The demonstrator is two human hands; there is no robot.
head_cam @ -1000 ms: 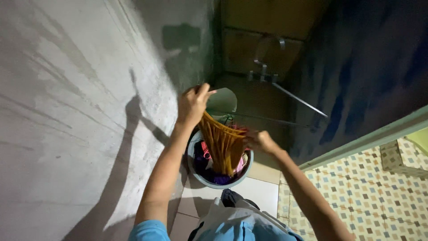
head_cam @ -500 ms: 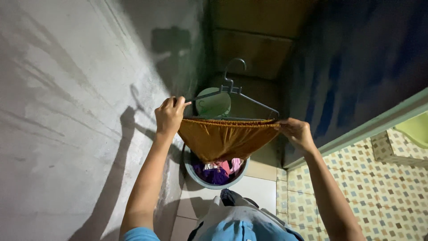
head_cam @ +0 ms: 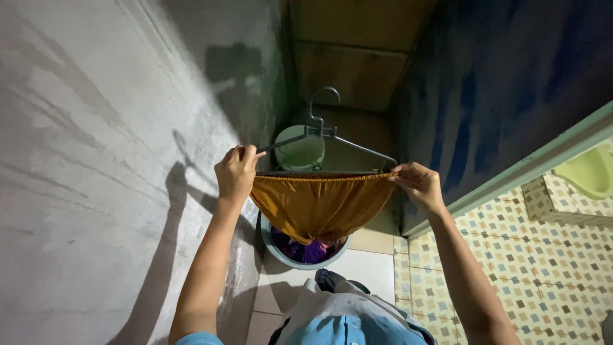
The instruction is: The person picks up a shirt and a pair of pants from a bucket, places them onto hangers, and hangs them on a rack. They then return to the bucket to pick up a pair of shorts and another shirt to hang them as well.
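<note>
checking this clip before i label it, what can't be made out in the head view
- Bucket: mostly hidden behind the orange cloth; only a purple and pink heap shows inside.
- Hanger: its lower bar is covered by the cloth's waistband.
- Left hand and right hand: fingertips hidden in the cloth's corners.
- Green fixture: cut off by the right edge.

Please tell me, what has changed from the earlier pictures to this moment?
The orange cloth came up out of the bucket, where it hung bunched, and is now stretched wide along the bar of the grey hanger. The left hand and the right hand moved apart and grip its two ends. The bucket with coloured laundry stayed on the floor.
</note>
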